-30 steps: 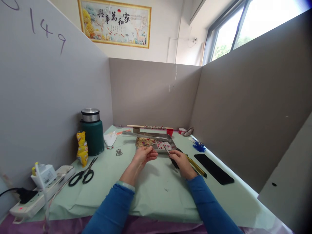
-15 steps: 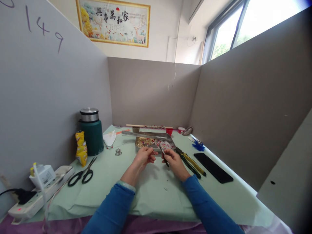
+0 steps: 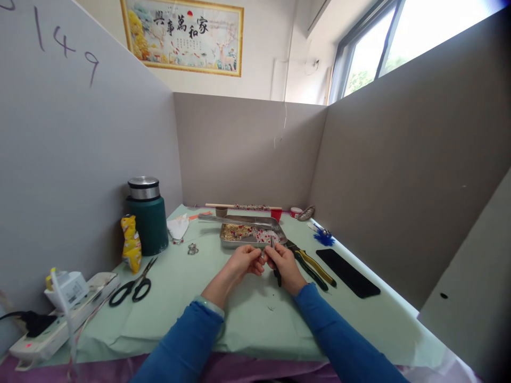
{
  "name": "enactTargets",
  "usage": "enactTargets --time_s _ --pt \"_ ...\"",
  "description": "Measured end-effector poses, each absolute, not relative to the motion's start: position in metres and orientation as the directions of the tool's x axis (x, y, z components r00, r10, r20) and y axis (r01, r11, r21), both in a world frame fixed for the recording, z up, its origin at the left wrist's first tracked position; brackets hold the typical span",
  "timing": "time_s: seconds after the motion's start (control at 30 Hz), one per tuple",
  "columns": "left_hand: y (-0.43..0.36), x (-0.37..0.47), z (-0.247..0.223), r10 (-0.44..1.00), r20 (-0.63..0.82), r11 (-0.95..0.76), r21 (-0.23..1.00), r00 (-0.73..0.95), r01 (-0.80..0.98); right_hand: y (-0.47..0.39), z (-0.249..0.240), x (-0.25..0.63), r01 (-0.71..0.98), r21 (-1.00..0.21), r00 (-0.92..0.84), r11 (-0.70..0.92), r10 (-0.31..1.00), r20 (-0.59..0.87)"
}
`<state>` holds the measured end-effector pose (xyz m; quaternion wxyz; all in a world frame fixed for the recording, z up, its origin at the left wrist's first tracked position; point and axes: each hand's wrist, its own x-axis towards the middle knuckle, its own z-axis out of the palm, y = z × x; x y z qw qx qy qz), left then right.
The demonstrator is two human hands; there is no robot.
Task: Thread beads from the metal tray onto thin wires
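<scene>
My left hand is closed in a pinch in front of the metal tray; what sits between its fingertips is too small to name. Touching it or nearly so, my right hand is closed round slim pliers with dark handles, their narrow metal tip pointing up and away. Its thumb and forefinger meet the left fingertips. Gold, red and white beads lie in the tray behind both hands. Thin metal wires rest across the tray's back left part.
Larger pliers with yellow-green handles lie right of my hand, beside a black flat slab. Scissors, a green flask, a yellow packet and a power strip stand left. Partitions enclose three sides.
My left hand has moved right, so that the fingertips of both hands now come together. The pliers in my right hand have turned more upright. The view has shifted slightly.
</scene>
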<state>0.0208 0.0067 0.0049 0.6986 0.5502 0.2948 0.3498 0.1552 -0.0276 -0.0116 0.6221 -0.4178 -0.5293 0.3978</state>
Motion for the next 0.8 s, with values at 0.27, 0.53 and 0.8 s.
enactTargets --time_s 0.27,0.53,0.8 --pt "0.0065 0.0148 0.0096 0.781 -0.003 0.165 0.965 0.625 -0.202 -0.0272 -0.0113 0.1623 -0.019 -0.932 0.158 0.362 0.921 0.355" --pt "0.0093 0.0125 0.0098 0.781 -0.047 0.166 0.977 0.623 -0.134 -0.0270 -0.0131 0.1644 0.077 -0.911 0.141 0.404 0.901 0.411" --pt "0.0103 0.0108 0.0096 0.779 -0.074 0.165 0.982 0.623 -0.090 -0.0301 -0.0091 0.1627 0.118 -0.900 0.129 0.419 0.893 0.432"
